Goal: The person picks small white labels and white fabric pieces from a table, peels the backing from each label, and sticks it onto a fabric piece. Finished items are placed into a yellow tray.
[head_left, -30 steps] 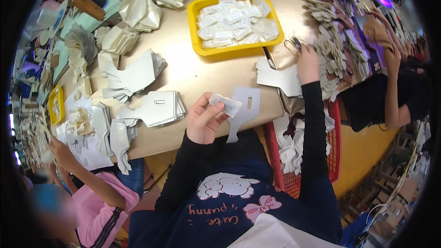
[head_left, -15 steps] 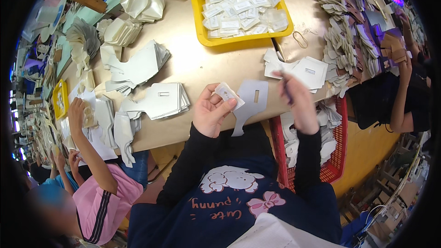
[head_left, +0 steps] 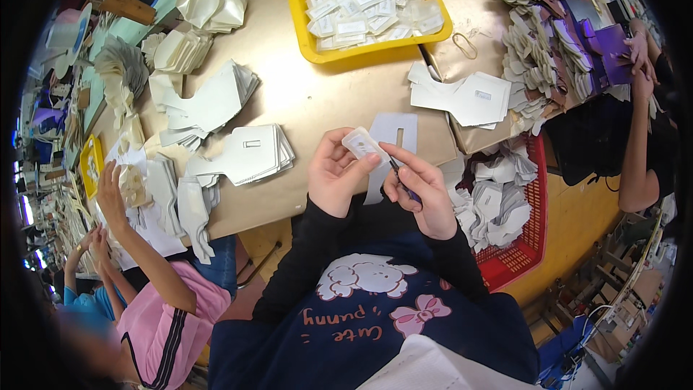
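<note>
- L hand (head_left: 333,177): fingers pinched on small clear plastic packet w/ white insert (head_left: 363,144), held up just above desk edge, long axis tilted up-left to down-right.
- R hand (head_left: 419,191): fingers clenched round thin dark pen-like tool (head_left: 401,177), tip pointing up-left at packet's lower right corner, almost touching; R is the nearer free-working hand.
- Behind both: flat grey slotted card cut-out (head_left: 393,137) on tan desk (head_left: 317,101).
- Right, off desk: red plastic basket (head_left: 530,245) of white pieces.
- Far: yellow plastic tray (head_left: 307,25) w/ more packets.
</note>
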The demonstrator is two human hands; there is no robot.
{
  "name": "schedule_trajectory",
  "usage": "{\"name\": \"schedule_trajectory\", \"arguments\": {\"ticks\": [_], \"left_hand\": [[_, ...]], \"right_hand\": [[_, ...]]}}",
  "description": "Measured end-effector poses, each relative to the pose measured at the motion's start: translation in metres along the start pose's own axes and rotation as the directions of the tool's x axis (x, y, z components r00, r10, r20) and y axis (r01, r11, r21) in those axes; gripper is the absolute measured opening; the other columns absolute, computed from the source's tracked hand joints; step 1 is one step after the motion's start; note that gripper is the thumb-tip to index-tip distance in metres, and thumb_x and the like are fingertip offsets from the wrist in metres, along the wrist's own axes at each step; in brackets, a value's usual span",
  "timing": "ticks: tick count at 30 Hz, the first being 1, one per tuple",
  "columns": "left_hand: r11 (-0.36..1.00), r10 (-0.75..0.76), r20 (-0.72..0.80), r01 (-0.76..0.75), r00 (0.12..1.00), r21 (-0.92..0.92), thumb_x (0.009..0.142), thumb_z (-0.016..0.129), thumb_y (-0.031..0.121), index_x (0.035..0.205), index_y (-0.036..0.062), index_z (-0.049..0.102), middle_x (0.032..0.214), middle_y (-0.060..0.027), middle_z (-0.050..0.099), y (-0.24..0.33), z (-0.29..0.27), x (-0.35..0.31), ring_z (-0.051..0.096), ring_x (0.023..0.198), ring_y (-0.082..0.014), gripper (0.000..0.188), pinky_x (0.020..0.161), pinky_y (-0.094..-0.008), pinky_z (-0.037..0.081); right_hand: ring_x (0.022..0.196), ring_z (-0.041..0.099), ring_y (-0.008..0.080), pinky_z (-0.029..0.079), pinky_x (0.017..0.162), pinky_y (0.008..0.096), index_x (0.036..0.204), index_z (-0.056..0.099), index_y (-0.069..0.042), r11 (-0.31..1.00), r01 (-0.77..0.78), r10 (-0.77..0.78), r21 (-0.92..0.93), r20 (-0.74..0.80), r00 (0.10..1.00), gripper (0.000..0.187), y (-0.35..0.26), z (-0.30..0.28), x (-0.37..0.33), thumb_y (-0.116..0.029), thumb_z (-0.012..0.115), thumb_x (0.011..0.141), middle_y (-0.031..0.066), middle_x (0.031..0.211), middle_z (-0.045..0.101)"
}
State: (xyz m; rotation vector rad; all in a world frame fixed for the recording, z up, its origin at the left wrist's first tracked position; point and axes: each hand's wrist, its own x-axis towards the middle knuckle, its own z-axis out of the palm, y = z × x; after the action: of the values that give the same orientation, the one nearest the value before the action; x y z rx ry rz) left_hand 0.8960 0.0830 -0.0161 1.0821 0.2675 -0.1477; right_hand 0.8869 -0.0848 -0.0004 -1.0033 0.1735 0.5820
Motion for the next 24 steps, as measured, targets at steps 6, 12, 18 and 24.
{"name": "schedule_trajectory", "arguments": {"ticks": [6, 12, 18, 24], "left_hand": [[1.000, 0.005, 0.024, -0.005, 1.000, 0.029, 0.085, 0.071, -0.005, 0.120, 0.0001, 0.050, 0.110, -0.0096, 0.061, 0.0012, 0.0011, -0.0055, 0.059, 0.103, -0.0141, 0.041, 0.090, -0.0274, 0.051], [1.000, 0.022, 0.036, -0.022, 0.999, 0.013, 0.085, 0.071, -0.004, 0.120, -0.0003, 0.050, 0.110, -0.0103, 0.061, 0.0022, 0.0022, -0.0076, 0.059, 0.104, -0.0141, 0.041, 0.090, -0.0274, 0.051], [1.000, 0.005, 0.048, -0.005, 0.999, 0.005, 0.086, 0.071, -0.003, 0.120, -0.0006, 0.050, 0.110, -0.0106, 0.061, 0.0025, 0.0018, -0.0082, 0.059, 0.105, -0.0142, 0.041, 0.090, -0.0275, 0.051], [1.000, -0.005, 0.052, 0.005, 0.999, 0.002, 0.086, 0.071, -0.004, 0.120, -0.0007, 0.049, 0.110, -0.0106, 0.061, 0.0021, 0.0017, -0.0079, 0.059, 0.105, -0.0144, 0.041, 0.091, -0.0275, 0.051]], "right_hand": [[0.058, 0.033, 0.0025, 0.021, 0.045, 0.0164, 0.140, 0.050, 0.001, 1.000, 0.027, -0.027, -0.012, -0.045, 0.999, 0.043, 0.0021, 0.0040, -0.0008, -0.017, 0.049, 0.101, 0.0008, 0.071, 0.048], [0.060, 0.035, 0.0035, 0.021, 0.046, 0.0171, 0.138, 0.051, 0.003, 0.998, 0.055, -0.058, -0.036, -0.070, 0.996, 0.043, 0.0058, 0.0048, -0.0028, -0.016, 0.053, 0.099, -0.0026, 0.069, 0.044], [0.059, 0.034, 0.0035, 0.020, 0.046, 0.0173, 0.134, 0.054, 0.004, 0.996, 0.082, -0.086, -0.044, -0.078, 0.993, 0.040, 0.0066, 0.0038, -0.0036, -0.013, 0.056, 0.098, -0.0034, 0.067, 0.042], [0.057, 0.035, 0.0037, 0.021, 0.046, 0.0174, 0.130, 0.058, 0.005, 0.995, 0.086, -0.091, -0.048, -0.112, 0.990, 0.037, 0.0063, 0.0044, -0.0039, -0.008, 0.057, 0.096, -0.0034, 0.065, 0.044]]}}
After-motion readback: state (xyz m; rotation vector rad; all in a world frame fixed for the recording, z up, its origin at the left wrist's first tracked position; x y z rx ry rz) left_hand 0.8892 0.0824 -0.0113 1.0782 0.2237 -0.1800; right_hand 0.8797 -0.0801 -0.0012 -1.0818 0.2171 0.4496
